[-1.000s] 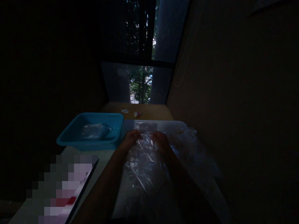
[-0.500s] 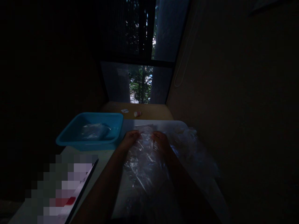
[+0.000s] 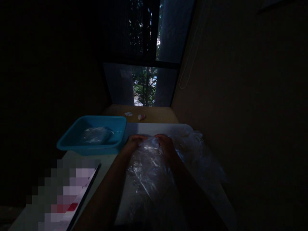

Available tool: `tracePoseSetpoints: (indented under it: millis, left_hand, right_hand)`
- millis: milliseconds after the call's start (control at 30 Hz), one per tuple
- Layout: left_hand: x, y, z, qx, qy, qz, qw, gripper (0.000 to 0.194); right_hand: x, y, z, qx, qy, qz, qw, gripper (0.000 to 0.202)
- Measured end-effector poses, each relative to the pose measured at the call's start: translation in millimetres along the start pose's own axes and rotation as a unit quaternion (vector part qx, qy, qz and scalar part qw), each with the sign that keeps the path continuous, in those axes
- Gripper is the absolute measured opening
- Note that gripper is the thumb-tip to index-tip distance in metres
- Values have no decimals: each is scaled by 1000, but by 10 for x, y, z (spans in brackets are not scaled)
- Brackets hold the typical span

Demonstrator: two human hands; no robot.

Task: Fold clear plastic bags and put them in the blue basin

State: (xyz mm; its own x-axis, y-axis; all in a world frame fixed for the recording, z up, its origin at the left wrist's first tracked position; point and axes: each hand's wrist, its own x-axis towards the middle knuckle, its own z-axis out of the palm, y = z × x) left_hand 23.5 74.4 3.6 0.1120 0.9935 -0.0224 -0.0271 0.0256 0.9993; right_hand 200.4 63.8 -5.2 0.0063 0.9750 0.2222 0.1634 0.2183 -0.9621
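Note:
A crinkled clear plastic bag point(image 3: 149, 170) lies on the white table point(image 3: 137, 128) between my forearms. At its far end, my left hand point(image 3: 134, 142) grips the left side, fingers pointing inward. My right hand point(image 3: 165, 142) has its fingers closed on the right side of the same edge. The fingertips are a short way apart, with a flat strip of plastic between them. Dim light hides the thumbs in part. More clear plastic point(image 3: 197, 154) is heaped to the right of my right hand.
A blue basin point(image 3: 115, 147) with a clear plastic packet point(image 3: 97, 134) inside stands at the left. A small cylinder point(image 3: 141, 117) and a white scrap point(image 3: 128, 114) lie on the yellowish ledge point(image 3: 161, 115) below the window. A partly pixelated screen point(image 3: 79, 195) is at lower left.
The far end of the bag, which stuck out beyond my hands, is now folded down or drawn in between them. My fingertips have come slightly closer together.

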Motion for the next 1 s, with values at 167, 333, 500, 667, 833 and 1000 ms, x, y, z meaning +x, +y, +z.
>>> tracePoseSetpoints:
  millis: [167, 333, 500, 667, 833, 1000]
  left_hand:
    - [5, -15, -7, 15, 10, 37, 999, 19]
    - [14, -29, -21, 10, 12, 48, 999, 22]
    - [8, 14, 6, -25, 29, 51, 998, 38]
    - [-39, 79, 60, -73, 33, 33, 996, 52]
    - [-61, 77, 94, -16, -5, 1, 1000, 42]
    - [-39, 55, 90, -9, 8, 11, 1000, 37]
  right_hand:
    - [0, -24, 8, 2, 21, 2, 1000, 25]
    - [-14, -49, 17, 17, 11, -5, 1000, 30]
    - [-23, -65, 17, -54, -28, -52, 997, 23]
    - [-2, -17, 11, -56, -4, -44, 997, 20]
    - [6, -5, 5, -27, 0, -37, 999, 19]
    - [-5, -28, 18, -17, -3, -24, 1000, 23]
